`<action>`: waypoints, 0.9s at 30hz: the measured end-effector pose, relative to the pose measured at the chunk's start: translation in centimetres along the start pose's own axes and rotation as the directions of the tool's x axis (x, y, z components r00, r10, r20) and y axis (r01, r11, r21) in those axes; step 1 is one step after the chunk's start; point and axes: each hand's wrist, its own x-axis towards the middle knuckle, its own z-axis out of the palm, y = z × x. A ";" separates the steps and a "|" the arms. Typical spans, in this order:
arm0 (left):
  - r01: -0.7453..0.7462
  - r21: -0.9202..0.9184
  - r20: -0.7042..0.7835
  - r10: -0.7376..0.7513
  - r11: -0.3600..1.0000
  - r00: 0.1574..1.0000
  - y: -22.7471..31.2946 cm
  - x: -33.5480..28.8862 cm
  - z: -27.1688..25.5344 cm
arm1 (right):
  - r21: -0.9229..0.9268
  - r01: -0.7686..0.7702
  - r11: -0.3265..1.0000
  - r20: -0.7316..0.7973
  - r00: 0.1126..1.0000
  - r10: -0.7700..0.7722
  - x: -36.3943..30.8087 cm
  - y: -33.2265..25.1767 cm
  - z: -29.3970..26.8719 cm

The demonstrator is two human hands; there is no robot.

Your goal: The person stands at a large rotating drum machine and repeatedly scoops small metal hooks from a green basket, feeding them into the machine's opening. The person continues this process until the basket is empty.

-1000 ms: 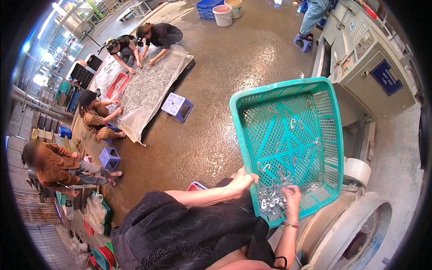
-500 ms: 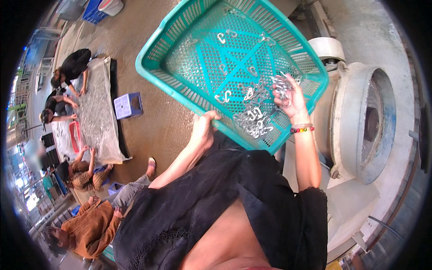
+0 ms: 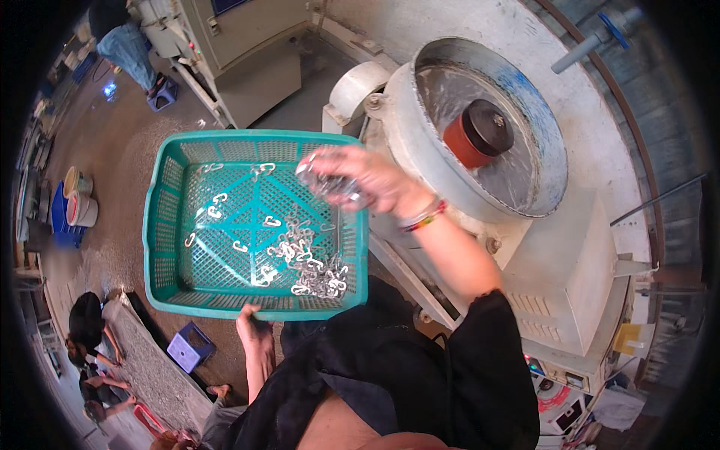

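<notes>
My left hand point(image 3: 255, 330) is closed on the near rim of a green plastic basket point(image 3: 202, 306), holding it tilted in front of me. Silvery hook-shaped metal pieces point(image 3: 319, 276) are heaped in its near right corner, with others scattered over the mesh bottom. Above the basket's right side, my right hand point(image 3: 367, 180) is closed around a handful of the same metal hooks point(image 3: 326, 180). The hand and hooks are blurred by motion. Right of this hand stands a round grey metal tub point(image 3: 409, 120) with a dark-topped red hub point(image 3: 487, 131) in its middle.
A grey cabinet point(image 3: 251, 45) stands beyond the basket. The tub's machine housing point(image 3: 562, 277) fills the right side. At lower left, people point(image 3: 86, 322) work over a sheet of metal pieces point(image 3: 154, 360) beside a purple stool point(image 3: 189, 349). Buckets point(image 3: 81, 208) stand farther left.
My view has turned right, bringing the tub's inside into sight. My right hand has lifted its handful of hooks from the basket toward the tub. My left hand keeps the rim.
</notes>
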 end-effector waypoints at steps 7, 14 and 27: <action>-0.013 0.006 0.042 0.013 1.000 0.999 -0.5 -0.7 0.8 | -0.307 0.271 0.912 -0.226 0.910 -0.347 -8.6 -13.6 -9.0; -0.020 -0.068 -0.025 0.019 0.997 1.000 -1.6 -1.6 2.4 | -0.258 0.158 0.953 -0.524 0.806 -0.275 -5.2 -16.6 -26.1; -0.013 -0.082 -0.276 -0.010 0.997 0.961 -4.3 -4.5 7.7 | -0.538 -0.070 0.840 -0.598 0.734 -0.322 -7.9 -15.0 -41.4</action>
